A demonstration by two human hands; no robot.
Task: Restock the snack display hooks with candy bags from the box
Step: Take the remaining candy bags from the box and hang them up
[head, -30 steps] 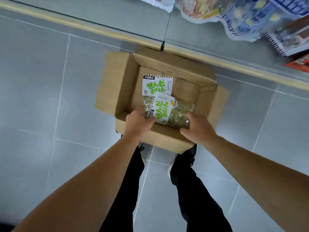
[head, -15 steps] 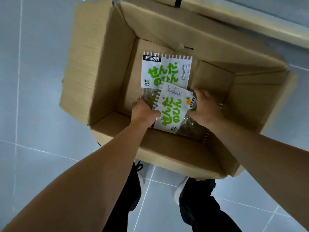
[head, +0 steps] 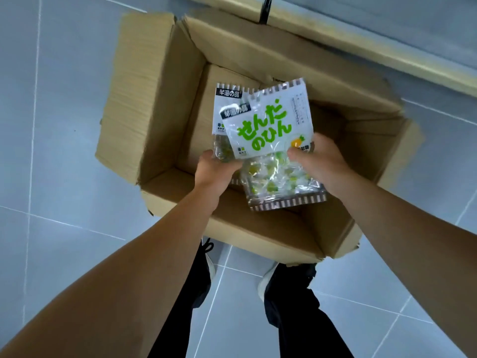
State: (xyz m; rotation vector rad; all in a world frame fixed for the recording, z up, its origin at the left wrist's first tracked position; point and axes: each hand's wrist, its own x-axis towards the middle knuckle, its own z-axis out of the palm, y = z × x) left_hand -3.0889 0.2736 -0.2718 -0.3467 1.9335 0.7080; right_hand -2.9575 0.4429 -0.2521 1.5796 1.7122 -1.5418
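Cardboard box (head: 154, 99): right hand (head: 316, 161) pinches the top candy bag (head: 271, 130); left hand (head: 214, 169) grips the second bag (head: 222, 109). This looks like the pick-up step. Next, lift both clear and find the hooks.

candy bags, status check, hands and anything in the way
Left hand grips rear candy bag. Right hand pinches front candy bag. Both bags above open cardboard box. No obstruction visible.
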